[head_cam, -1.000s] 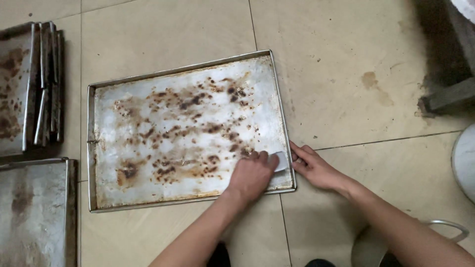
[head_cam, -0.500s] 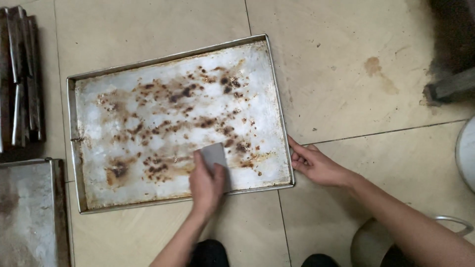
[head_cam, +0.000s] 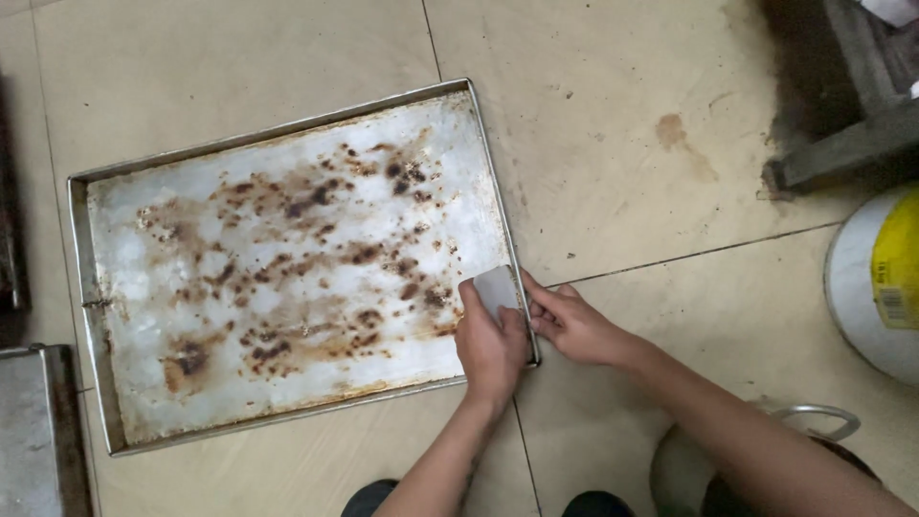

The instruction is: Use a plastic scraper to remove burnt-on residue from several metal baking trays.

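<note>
A large metal baking tray [head_cam: 96,316] lies on the tiled floor, its bottom covered with brown burnt stains. My left hand [head_cam: 490,347] grips a small flat grey scraper [head_cam: 496,287] and presses it on the tray's bottom close to the right rim. My right hand [head_cam: 571,324] rests on the outside of that right rim, fingers touching the edge, and holds nothing else.
Another metal tray [head_cam: 33,431] lies at the lower left. A white and yellow bucket [head_cam: 876,282] stands at the right. A metal bowl rim [head_cam: 814,416] shows at lower right. A dark metal frame [head_cam: 842,144] sits at upper right.
My left hand slid the scraper from the tray's right corner to the middle and back to the right rim. My right hand stayed on the rim. The view shifted right.
</note>
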